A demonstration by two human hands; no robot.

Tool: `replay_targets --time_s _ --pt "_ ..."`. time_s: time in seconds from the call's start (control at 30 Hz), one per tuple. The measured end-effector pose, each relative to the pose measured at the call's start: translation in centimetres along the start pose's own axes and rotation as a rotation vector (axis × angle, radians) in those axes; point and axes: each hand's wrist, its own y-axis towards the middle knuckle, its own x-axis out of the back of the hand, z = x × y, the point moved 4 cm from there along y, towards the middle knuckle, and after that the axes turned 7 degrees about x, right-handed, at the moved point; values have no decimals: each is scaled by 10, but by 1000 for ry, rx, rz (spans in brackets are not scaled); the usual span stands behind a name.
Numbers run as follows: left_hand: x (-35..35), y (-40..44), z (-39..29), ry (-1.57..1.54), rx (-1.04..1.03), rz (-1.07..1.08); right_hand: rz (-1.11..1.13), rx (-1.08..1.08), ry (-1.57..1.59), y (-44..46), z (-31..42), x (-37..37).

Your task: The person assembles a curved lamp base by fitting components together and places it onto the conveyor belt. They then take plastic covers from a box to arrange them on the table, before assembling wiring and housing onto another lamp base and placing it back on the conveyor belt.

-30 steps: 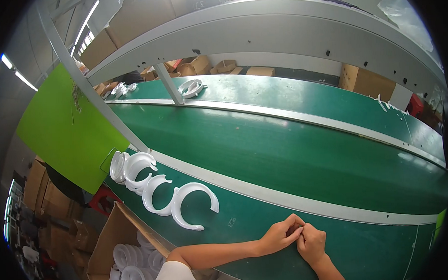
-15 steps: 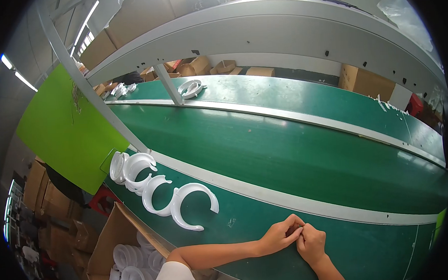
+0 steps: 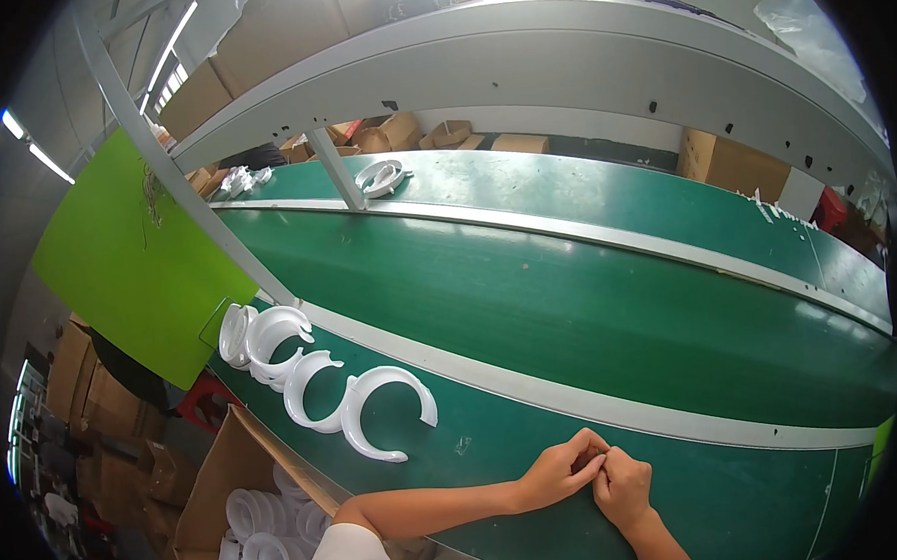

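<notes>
My left hand (image 3: 562, 474) and my right hand (image 3: 625, 482) meet at the fingertips above the near green work surface (image 3: 475, 429). Both are closed, with fingers curled and pinched together. Whatever they hold, if anything, is too small or hidden to name. To the left of my hands lies a row of white plastic curved parts; the nearest is an open C-shaped ring (image 3: 359, 414), touching the one beside it.
An open cardboard box (image 3: 207, 491) with white round parts (image 3: 270, 558) stands at the lower left. A green conveyor belt (image 3: 570, 305) runs beyond a metal rail. A bright green panel (image 3: 138, 264) and an overhead beam (image 3: 519, 57) frame the bench.
</notes>
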Motion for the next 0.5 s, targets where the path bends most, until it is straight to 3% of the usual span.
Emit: replay_targets --time_s 0.5 --pt "0 -1 -3 -15 -18 -7 -10 2 -1 1 2 1"
